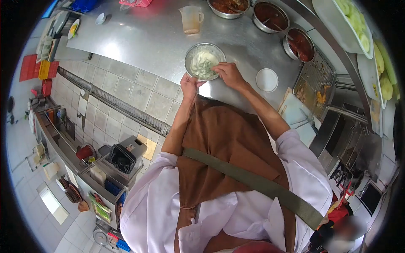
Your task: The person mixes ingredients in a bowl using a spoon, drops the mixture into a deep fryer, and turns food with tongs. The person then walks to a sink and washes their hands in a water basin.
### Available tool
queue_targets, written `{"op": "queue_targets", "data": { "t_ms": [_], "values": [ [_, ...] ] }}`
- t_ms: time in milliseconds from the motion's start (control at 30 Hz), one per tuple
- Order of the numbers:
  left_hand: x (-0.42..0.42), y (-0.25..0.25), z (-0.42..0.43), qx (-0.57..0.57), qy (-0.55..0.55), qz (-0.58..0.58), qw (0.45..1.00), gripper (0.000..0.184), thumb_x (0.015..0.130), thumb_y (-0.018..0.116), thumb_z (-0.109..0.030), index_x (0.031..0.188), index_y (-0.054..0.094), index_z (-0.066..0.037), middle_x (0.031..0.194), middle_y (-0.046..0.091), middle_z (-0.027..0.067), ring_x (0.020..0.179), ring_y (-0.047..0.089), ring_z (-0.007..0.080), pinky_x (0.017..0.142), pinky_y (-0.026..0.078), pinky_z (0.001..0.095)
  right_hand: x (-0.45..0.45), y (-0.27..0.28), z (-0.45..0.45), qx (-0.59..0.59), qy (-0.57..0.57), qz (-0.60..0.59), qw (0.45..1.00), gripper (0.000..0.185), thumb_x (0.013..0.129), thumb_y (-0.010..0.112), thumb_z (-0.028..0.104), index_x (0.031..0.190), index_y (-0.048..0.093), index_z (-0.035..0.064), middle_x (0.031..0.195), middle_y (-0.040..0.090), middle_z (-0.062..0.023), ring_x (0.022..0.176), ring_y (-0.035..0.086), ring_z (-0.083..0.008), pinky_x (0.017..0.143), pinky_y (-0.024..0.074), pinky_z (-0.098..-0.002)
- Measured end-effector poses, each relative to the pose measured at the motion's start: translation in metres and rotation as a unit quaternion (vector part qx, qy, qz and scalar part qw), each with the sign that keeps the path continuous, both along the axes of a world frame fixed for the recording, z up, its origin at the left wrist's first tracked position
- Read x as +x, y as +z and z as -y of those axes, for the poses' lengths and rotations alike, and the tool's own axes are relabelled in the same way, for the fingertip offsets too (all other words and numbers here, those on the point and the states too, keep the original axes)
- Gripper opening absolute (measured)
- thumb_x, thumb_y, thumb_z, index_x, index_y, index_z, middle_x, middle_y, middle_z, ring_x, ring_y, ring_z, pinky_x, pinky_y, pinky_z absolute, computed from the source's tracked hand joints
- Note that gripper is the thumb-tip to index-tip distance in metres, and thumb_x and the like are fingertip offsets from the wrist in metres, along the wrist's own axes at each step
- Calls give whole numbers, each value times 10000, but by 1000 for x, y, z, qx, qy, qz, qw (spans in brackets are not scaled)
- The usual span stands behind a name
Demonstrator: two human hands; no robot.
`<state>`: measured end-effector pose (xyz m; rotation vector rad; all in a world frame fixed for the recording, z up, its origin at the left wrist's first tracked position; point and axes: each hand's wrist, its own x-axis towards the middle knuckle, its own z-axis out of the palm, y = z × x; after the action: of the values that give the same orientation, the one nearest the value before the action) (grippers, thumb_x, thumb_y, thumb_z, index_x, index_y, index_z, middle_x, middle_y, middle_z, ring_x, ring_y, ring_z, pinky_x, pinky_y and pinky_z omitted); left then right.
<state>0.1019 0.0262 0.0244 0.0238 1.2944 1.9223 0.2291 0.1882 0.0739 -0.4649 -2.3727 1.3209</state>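
A metal mixing bowl [222,51] stands near the front edge of the steel counter. It holds a creamy white mixture [203,62] with green bits in it. My left hand [190,86] grips the bowl's near rim from the front left. Over the right side of the bowl, my right hand [230,75] has its fingers pinched together near the mixture. Whatever those fingers hold is too small and hidden to make out. To the right of my right hand lies a round white lid or plate [267,80].
A plastic jug [191,20] sits behind the bowl on the steel counter [139,38]. Several metal bowls of red sauce, one a sauce bowl [298,45], line the back right. A cutting board [298,116] with a knife lies right. Trays of cut vegetables [354,21] are above.
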Motion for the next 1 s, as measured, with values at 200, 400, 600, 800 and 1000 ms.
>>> {"op": "queue_targets", "data": {
  "t_ms": [200,400,600,800,1000],
  "values": [
    [2,-9,1,2,-18,1,1000,146,902,472,97,1010,550,36,956,666,153,798,714,245,725,654,399,19,47,-23,72,-9,0,997,150,894,587,57,947,713,-4,862,679,-169,784,665,-334,692,513,-392],
    [10,-2,1,0,-33,30,999,213,887,463,114,1059,562,38,973,672,158,815,714,238,737,653,389,0,2,-34,142,-88,-48,985,168,863,577,37,981,692,2,889,670,-169,806,658,-369,703,521,-421],
    [10,-13,2,3,-32,7,999,212,887,469,100,1064,565,32,996,673,168,822,715,254,741,650,392,-8,-3,-15,199,-148,-44,968,173,878,574,13,1002,691,-16,850,654,-179,757,664,-341,675,524,-406],
    [11,-13,2,-7,-32,-9,999,259,893,462,69,1136,549,54,1077,667,214,883,716,307,800,634,452,16,3,9,32,-73,-14,997,165,888,575,43,972,701,-19,835,651,-180,752,655,-334,675,512,-395],
    [11,-7,2,5,-25,32,999,197,911,469,86,1085,546,37,1020,673,179,813,716,264,759,644,402,33,56,0,44,-50,-30,997,145,888,594,43,961,704,-17,783,640,-170,702,642,-334,651,501,-386]
  ]
}}
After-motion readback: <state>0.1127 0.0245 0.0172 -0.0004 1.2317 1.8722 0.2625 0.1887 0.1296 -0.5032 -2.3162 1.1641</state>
